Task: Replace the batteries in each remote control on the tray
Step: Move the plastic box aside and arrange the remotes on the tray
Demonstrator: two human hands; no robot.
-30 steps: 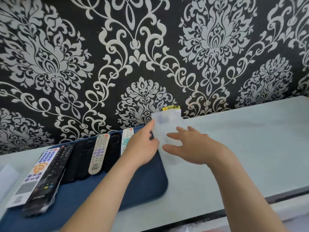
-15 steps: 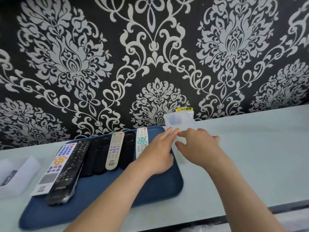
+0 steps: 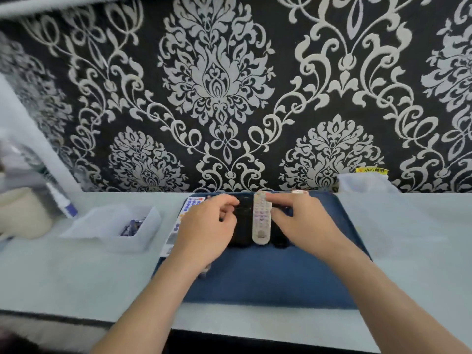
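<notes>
Grey remote (image 3: 261, 218), long axis toward wall (image 3: 217, 85)

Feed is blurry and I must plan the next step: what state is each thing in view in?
Dark blue plastic tray: flat on table, holding remotes.
Slim grey-white remote control: face up, between the hands.
Black remote control: flat beside it, at left fingertips.
Left clear plastic box: open, blue batteries inside.
Right clear plastic box: contents unclear.
Left hand: fingers curled over remotes, grip unclear.
Right hand: fingertips at remotes, grip unclear.
</notes>
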